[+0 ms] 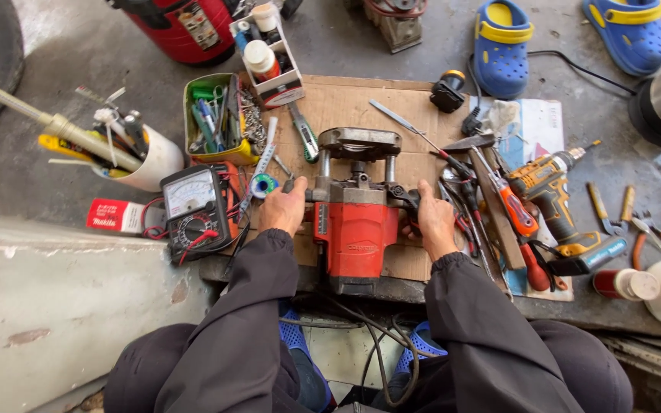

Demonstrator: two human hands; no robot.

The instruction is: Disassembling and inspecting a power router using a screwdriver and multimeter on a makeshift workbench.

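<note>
Two dark sleeves come up from the bottom, one hand on each side of a red power tool (355,239) that lies flat on a sheet of cardboard (346,103). Left hand (283,208) is curled around the tool's left side handle, right hand (433,222) is wrapped around the black handle on the other side, so both are closed and gripping it. One tool, red body, grey metal base plate on two shiny posts at the far end, black cord trailing back toward the knees.

Just left of the left hand sits one multimeter (195,208) with red and black leads, and beyond that one white cup (151,160) stuffed with bits. Past the left hand's fingertips there's one green tin (214,118) full of small tools. Right of the right hand: a crowded pile of screwdrivers (518,218), then one yellow cordless drill (548,191). Far off past the right hand, two blue clogs (503,42).
</note>
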